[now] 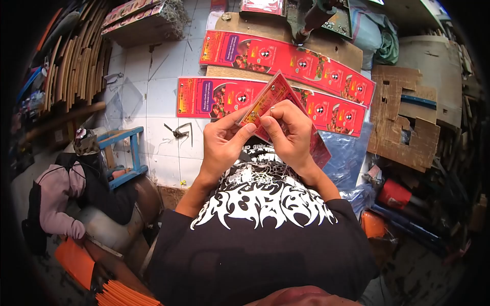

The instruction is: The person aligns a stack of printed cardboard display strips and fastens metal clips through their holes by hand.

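Observation:
Both hands are in front of my chest, closed on a red printed sheet (275, 94) with a glossy, plastic-like surface. My left hand (223, 143) pinches its left edge between thumb and fingers. My right hand (290, 130) grips it close by, with thumb and curled fingers near the middle. The sheet is tilted, and part of it passes behind my right hand. Beyond my hands lie two long red printed strips with food pictures, a nearer strip (204, 97) and a farther strip (286, 60). The held sheet covers part of the nearer strip.
A metal machine part (319, 20) stands at the back. Cut brown boards (403, 122) and clear plastic (344, 158) lie to the right. At left are a blue frame (130, 148), stacked boards (71, 56) and a person in a pink sleeve (58, 199). Black tools (178, 132) lie on white tiles.

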A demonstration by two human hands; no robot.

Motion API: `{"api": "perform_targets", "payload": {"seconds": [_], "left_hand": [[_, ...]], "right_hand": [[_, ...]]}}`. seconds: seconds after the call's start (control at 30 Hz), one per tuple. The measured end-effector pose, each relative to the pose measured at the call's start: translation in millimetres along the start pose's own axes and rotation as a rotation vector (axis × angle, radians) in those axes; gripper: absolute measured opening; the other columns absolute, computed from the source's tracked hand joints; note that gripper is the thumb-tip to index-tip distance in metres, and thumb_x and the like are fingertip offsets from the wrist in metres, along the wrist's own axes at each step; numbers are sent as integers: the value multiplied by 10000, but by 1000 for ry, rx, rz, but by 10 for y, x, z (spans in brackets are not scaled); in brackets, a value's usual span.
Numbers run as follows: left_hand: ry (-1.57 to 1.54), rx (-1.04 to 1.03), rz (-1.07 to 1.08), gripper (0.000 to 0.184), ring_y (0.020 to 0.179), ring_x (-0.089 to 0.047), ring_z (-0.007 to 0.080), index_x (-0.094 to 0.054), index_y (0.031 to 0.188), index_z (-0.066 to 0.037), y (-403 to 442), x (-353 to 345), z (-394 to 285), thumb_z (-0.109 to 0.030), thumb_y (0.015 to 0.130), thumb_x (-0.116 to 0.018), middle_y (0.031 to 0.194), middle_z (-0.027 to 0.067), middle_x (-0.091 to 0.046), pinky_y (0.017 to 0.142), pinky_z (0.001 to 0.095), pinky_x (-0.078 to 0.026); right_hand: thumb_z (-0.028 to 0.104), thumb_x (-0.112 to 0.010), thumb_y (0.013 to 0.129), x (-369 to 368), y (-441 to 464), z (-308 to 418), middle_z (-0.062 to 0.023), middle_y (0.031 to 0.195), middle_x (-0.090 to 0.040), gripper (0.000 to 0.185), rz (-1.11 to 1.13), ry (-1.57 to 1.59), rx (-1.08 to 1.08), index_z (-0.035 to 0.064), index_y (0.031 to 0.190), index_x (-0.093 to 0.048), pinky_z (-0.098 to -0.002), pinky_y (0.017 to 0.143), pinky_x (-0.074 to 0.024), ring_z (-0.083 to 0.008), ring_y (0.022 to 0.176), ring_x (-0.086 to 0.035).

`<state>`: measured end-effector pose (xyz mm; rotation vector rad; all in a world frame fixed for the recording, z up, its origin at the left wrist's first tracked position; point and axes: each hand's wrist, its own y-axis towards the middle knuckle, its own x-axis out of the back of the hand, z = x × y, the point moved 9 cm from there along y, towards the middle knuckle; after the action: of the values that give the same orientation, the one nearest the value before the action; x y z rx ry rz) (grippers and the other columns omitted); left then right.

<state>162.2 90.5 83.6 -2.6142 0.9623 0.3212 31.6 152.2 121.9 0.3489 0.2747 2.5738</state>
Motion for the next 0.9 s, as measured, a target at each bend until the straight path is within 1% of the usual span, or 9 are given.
{"api": "perform_targets", "payload": {"seconds": [0.07,0.2,0.5,0.6,0.8,0.87,0.9], "left_hand": [[-8,-18,-24,380,890,-641,115,-541,1274,67,10,3,-2,19,903,-605,1042,139,-682,785,223,-519],[10,-54,-15,378,881,-638,107,-540,1278,63,21,-9,-7,17,907,-599,1037,134,-683,769,217,-522],[66,-92,-8,381,867,-640,105,-547,1273,60,6,-13,-41,14,901,-613,1022,141,-691,760,217,-523],[108,-123,-12,388,851,-641,98,-550,1271,58,8,-7,-65,20,892,-621,1006,135,-698,739,211,-519],[217,-189,-1,404,787,-645,86,-573,1257,42,8,-33,-137,25,861,-652,926,133,-718,680,209,-510],[325,-285,18,400,756,-654,90,-587,1238,45,0,-66,-226,27,845,-664,883,140,-722,659,214,-512],[324,-286,19,400,756,-654,90,-587,1238,45,8,-72,-237,27,845,-664,883,140,-722,659,214,-512]], "right_hand": [[43,-702,800,10,13,40,-93,730,-599,88,-1,-23,19,-1,790,-626,-293,548,-453,-199,618,-592],[32,-712,788,34,16,76,-92,729,-596,93,-14,-61,66,-2,793,-625,-291,531,-453,-194,602,-592],[8,-711,779,31,1,104,-91,722,-582,94,-18,-68,75,-5,794,-619,-282,509,-441,-182,578,-577],[4,-708,775,31,13,127,-89,708,-568,93,-12,-83,97,-7,787,-617,-282,499,-432,-178,563,-565],[-5,-707,762,49,38,165,-84,684,-539,93,2,-91,84,-12,768,-614,-292,476,-410,-177,524,-532],[-6,-706,760,50,35,198,-83,684,-537,93,15,-88,63,-12,768,-614,-291,472,-407,-178,520,-530],[-8,-705,759,47,32,196,-83,683,-534,93,28,-86,43,-13,768,-613,-291,469,-403,-178,516,-528]]}}
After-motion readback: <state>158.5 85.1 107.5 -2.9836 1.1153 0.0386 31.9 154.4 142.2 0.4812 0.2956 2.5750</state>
